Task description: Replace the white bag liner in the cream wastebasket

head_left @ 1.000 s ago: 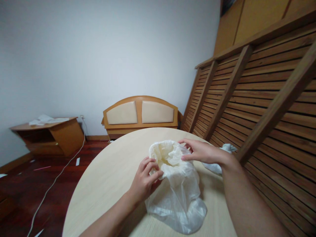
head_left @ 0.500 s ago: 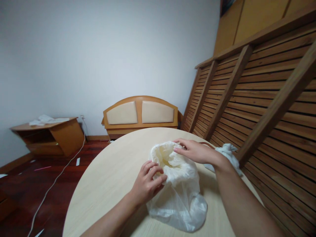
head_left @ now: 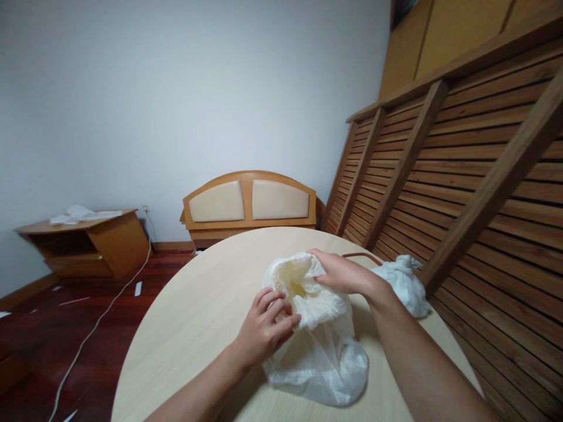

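Observation:
A white, crinkled plastic bag [head_left: 319, 366] sits on the pale round table [head_left: 189, 316], its mouth gaping and its rim bunched or folded over. A yellowish tint shows inside. My left hand [head_left: 266, 325] holds the near left part of the rim, fingers curled over the edge. At the far right of the mouth, my right hand [head_left: 341, 272] grips the rim with the thumb inside and the other fingers outside. Part of the bag's opening is hidden behind my fingers.
Beyond my right wrist lie a knotted whitish bag [head_left: 402, 287] and a thin reddish-brown curved strip [head_left: 363, 255]. Slatted wooden panels [head_left: 440, 193] lean along the right. A padded headboard [head_left: 250, 202] stands behind the table. A low cabinet [head_left: 118, 246] and a white cable [head_left: 103, 316] are at left.
My right hand has gone from resting flat over the far rim to gripping it, with the thumb lower inside. The left hand stays at the near rim.

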Demonstrator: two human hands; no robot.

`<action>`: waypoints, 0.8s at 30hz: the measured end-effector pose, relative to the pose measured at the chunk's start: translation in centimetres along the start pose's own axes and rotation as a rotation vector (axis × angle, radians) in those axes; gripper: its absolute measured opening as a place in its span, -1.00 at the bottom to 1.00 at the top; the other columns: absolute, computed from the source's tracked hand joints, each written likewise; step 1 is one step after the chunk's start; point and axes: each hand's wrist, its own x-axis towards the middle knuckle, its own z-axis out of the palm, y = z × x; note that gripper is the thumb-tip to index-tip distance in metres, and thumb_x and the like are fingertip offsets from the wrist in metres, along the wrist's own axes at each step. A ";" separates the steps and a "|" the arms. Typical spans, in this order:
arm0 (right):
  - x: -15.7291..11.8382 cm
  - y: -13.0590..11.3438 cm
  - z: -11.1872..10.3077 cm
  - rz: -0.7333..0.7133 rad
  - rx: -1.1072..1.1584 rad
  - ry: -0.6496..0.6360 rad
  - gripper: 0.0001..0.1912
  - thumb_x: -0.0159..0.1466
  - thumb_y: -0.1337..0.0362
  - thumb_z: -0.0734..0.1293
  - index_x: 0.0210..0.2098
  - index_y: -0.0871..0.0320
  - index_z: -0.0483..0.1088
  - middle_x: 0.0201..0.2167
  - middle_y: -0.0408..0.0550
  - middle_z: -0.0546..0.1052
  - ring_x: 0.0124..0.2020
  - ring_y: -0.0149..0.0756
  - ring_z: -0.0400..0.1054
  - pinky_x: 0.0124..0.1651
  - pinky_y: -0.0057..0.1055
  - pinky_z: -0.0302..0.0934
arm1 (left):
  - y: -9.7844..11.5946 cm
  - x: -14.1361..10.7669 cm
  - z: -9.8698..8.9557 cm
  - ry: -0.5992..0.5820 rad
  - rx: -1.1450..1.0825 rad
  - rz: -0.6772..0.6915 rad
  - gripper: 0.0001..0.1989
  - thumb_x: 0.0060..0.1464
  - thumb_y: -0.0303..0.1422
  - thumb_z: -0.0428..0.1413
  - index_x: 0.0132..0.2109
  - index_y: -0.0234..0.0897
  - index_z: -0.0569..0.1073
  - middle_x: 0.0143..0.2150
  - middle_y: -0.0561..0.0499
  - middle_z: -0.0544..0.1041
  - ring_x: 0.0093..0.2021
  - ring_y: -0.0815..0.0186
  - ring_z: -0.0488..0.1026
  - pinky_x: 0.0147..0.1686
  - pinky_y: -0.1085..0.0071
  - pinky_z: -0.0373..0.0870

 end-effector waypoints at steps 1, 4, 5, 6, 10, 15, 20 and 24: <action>0.0 0.0 0.0 -0.008 -0.017 -0.010 -0.36 0.12 0.50 0.33 0.20 0.09 0.36 0.09 0.03 0.58 0.11 -0.03 0.46 0.15 -0.22 0.31 | 0.0 0.1 0.0 0.002 0.011 0.006 -0.89 0.20 -0.41 0.17 -0.13 -0.14 0.55 -0.25 0.02 0.57 0.00 0.21 0.41 0.20 0.18 0.27; -0.3 0.1 -0.2 0.031 -0.046 -0.037 -0.22 0.14 0.50 0.28 0.36 0.13 0.17 0.26 0.13 0.44 0.25 0.01 0.35 0.29 -0.12 0.21 | 0.2 0.3 0.0 -0.004 0.036 0.031 -0.92 0.22 -0.40 0.17 -0.15 -0.14 0.54 -0.30 0.05 0.55 -0.04 0.23 0.43 0.19 0.20 0.26; -0.4 0.1 -0.3 0.042 -0.054 -0.029 -0.17 0.14 0.47 0.30 0.40 0.16 0.11 0.31 0.17 0.38 0.30 0.02 0.30 0.33 -0.09 0.17 | 0.2 0.3 0.1 -0.006 0.043 0.037 -0.92 0.23 -0.40 0.16 -0.15 -0.14 0.54 -0.30 0.05 0.55 -0.04 0.23 0.43 0.19 0.20 0.26; -0.5 0.1 -0.4 0.046 -0.060 -0.020 -0.13 0.14 0.43 0.32 0.43 0.20 0.05 0.35 0.20 0.31 0.34 0.04 0.25 0.36 -0.08 0.13 | 0.2 0.4 0.1 -0.007 0.049 0.041 -0.91 0.23 -0.40 0.16 -0.15 -0.14 0.54 -0.30 0.05 0.55 -0.04 0.23 0.43 0.19 0.20 0.26; -0.4 0.1 -0.2 0.022 -0.068 0.025 0.03 0.10 0.27 0.46 0.46 0.29 -0.05 0.42 0.30 0.17 0.40 0.08 0.14 0.40 -0.02 0.06 | 0.2 0.1 0.2 -0.032 0.058 0.042 -0.90 0.21 -0.39 0.17 -0.13 -0.13 0.53 -0.25 0.04 0.59 -0.03 0.23 0.45 0.19 0.20 0.26; 0.1 0.3 -0.1 -0.032 -0.114 0.000 -0.25 0.17 0.55 0.24 0.36 0.19 0.20 0.29 0.16 0.40 0.30 -0.06 0.31 0.35 -0.09 0.14 | -0.1 -0.3 0.2 -0.117 -0.010 0.045 -0.91 0.15 -0.30 0.17 -0.25 -0.21 0.47 0.02 -0.01 0.62 0.15 0.16 0.40 0.32 0.15 0.12; 0.0 0.4 -0.6 -0.072 -0.106 0.035 -0.33 0.18 0.57 0.22 0.28 0.15 0.31 0.22 0.10 0.49 0.22 -0.09 0.39 0.29 -0.11 0.23 | -0.6 0.1 -0.2 -0.204 -0.004 0.095 -0.92 0.11 -0.32 0.19 -0.28 -0.20 0.43 -0.26 0.03 0.61 0.17 0.15 0.41 0.36 0.12 0.06; 0.1 0.1 -0.5 -0.113 -0.109 0.102 -0.37 0.16 0.57 0.24 0.20 0.11 0.40 0.18 0.05 0.53 0.20 -0.09 0.40 0.28 -0.11 0.22 | -1.0 0.6 -0.9 -0.206 0.021 0.093 -0.88 0.11 -0.32 0.18 -0.20 -0.22 0.45 -0.24 0.00 0.59 0.05 0.15 0.46 0.29 0.10 0.17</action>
